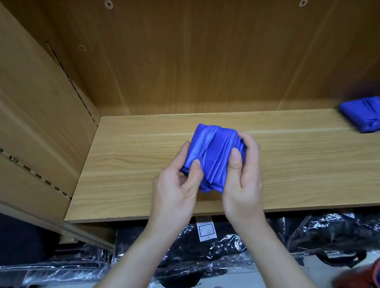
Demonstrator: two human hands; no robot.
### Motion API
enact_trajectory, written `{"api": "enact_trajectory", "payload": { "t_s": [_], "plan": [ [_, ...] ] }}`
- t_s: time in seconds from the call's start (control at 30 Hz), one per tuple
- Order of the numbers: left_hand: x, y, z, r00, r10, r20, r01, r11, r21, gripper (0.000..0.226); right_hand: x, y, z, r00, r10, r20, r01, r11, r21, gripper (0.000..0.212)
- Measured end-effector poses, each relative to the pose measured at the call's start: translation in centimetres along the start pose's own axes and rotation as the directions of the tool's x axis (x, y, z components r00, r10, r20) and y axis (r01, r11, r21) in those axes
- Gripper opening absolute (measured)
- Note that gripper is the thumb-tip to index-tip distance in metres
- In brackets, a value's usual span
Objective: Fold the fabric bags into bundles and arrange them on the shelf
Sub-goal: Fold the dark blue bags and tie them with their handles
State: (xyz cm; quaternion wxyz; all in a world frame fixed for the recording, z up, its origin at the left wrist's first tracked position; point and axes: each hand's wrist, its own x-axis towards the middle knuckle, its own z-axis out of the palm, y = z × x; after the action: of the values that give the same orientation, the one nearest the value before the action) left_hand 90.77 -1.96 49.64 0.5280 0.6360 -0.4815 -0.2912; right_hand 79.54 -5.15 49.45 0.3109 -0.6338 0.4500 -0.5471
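Both hands gripped a folded blue fabric bundle (213, 155) over the wooden shelf (297, 167): left hand (177, 188) pinching its near-left edge, right hand (243, 178) curled round its right side. Farther right on the shelf lay other blue bundles (373, 115).

The blue bundle (213, 155) is thin cloth with a satin sheen, creased in smooth pleats. The shelf (298, 158) is pale wood-grain board, matt and smooth; its screws (109, 4) are dull metal. Below, black goods (198, 250) lie in crinkled glossy clear plastic, with a white paper label (206, 230).
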Motion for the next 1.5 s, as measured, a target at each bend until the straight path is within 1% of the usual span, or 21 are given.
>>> {"api": "enact_trajectory", "payload": {
  "t_s": [0.07,0.13,0.23,0.33,0.4,0.47,0.53,0.57,0.67,0.7,0.73,0.77,0.83,0.9,0.97,1.03,1.1,1.23,1.33,1.4,1.5],
  "plan": [
    [-0.4,-0.1,0.3,1.0,0.015,0.026,-0.016,0.999,0.046,0.049,-0.4,0.5,0.4,0.997,-0.017,-0.07,0.013,0.997,-0.071,0.036],
    [-0.8,0.1,0.4,0.997,0.057,0.049,-0.063,0.991,0.12,0.054,-0.3,0.9,0.5,0.994,-0.003,-0.113,-0.009,0.995,-0.103,0.041],
    [-1.5,-0.1,0.6,0.993,0.103,0.065,-0.115,0.969,0.218,0.056,-0.4,0.7,0.6,0.988,0.037,-0.147,-0.056,0.991,-0.124,0.039],
    [-1.6,-0.2,0.8,0.992,0.106,0.07,-0.119,0.966,0.228,0.059,-0.7,1.0,0.3,0.974,0.118,-0.194,-0.128,0.991,-0.041,0.038],
    [-1.5,-0.3,0.8,0.996,0.067,0.061,-0.074,0.989,0.125,0.06,-0.7,1.4,-0.1,0.961,0.184,-0.205,-0.169,0.982,0.088,0.043],
    [-1.2,0.0,0.5,0.997,-0.035,0.068,0.039,0.997,-0.065,0.051,-0.4,1.3,-0.6,0.957,0.266,-0.117,-0.242,0.952,0.187,0.034],
    [-1.0,0.8,0.2,0.977,-0.158,0.142,0.191,0.946,-0.262,0.04,-0.6,1.4,-1.2,0.935,0.355,-0.003,-0.344,0.907,0.241,0.027],
    [-1.1,1.0,0.1,0.971,-0.175,0.165,0.218,0.93,-0.296,0.031,-0.7,1.3,-1.6,0.913,0.405,0.052,-0.403,0.875,0.268,0.028],
    [-1.7,1.2,0.2,0.99,-0.037,0.137,0.064,0.979,-0.193,0.011,-0.9,0.8,-2.5,0.831,0.475,0.289,-0.547,0.793,0.269,0.054],
    [-2.0,1.1,0.4,0.99,0.012,0.143,0.013,0.986,-0.169,0.011,-0.9,0.5,-2.4,0.814,0.485,0.319,-0.566,0.786,0.249,0.054],
    [-2.1,1.0,0.6,0.988,0.042,0.15,-0.019,0.989,-0.15,0.013,-1.0,0.3,-2.1,0.82,0.488,0.3,-0.559,0.795,0.234,0.046],
    [-2.1,0.8,0.7,0.986,0.058,0.157,-0.038,0.991,-0.131,0.014,-1.1,0.2,-1.9,0.842,0.488,0.232,-0.532,0.823,0.199,0.041],
    [-2.0,0.7,0.8,0.98,0.085,0.182,-0.075,0.995,-0.061,0.017,-1.3,0.4,-1.6,0.893,0.438,0.105,-0.447,0.89,0.092,0.04],
    [-2.1,0.6,0.7,0.967,0.149,0.205,-0.166,0.984,0.069,0.014,-1.4,0.4,-1.8,0.941,0.338,0.027,-0.338,0.941,-0.005,0.033],
    [-2.5,0.5,0.7,0.959,0.181,0.219,-0.239,0.932,0.273,0.023,-1.6,0.1,-2.3,0.965,0.263,-0.012,-0.262,0.959,-0.107,0.034],
    [-3.1,0.9,0.7,0.972,0.197,0.124,-0.233,0.859,0.455,0.034,-1.9,0.0,-2.6,0.978,0.202,-0.06,-0.208,0.968,-0.142,0.035],
    [-3.7,1.6,0.7,0.965,0.261,0.018,-0.231,0.815,0.531,0.034,-2.1,0.0,-2.8,0.978,0.177,-0.107,-0.192,0.971,-0.143,0.035],
    [-3.8,2.2,1.1,0.969,0.247,0.021,-0.231,0.868,0.439,0.033,-2.1,-0.7,-3.3,0.991,0.09,-0.101,-0.106,0.98,-0.166,0.04],
    [-3.5,2.4,1.2,0.98,0.175,0.092,-0.196,0.927,0.319,0.039,-2.5,-0.7,-3.5,0.989,0.137,-0.048,-0.142,0.982,-0.123,0.036],
    [-3.5,2.0,1.2,0.972,0.211,0.102,-0.232,0.931,0.281,0.035,-2.8,-0.6,-3.7,0.981,0.192,-0.015,-0.193,0.978,-0.078,0.036],
    [-3.3,1.2,1.2,0.939,0.332,0.094,-0.345,0.888,0.306,0.027,-3.2,-0.6,-4.1,0.983,0.182,0.011,-0.18,0.98,-0.085,0.037]
  ]
}}
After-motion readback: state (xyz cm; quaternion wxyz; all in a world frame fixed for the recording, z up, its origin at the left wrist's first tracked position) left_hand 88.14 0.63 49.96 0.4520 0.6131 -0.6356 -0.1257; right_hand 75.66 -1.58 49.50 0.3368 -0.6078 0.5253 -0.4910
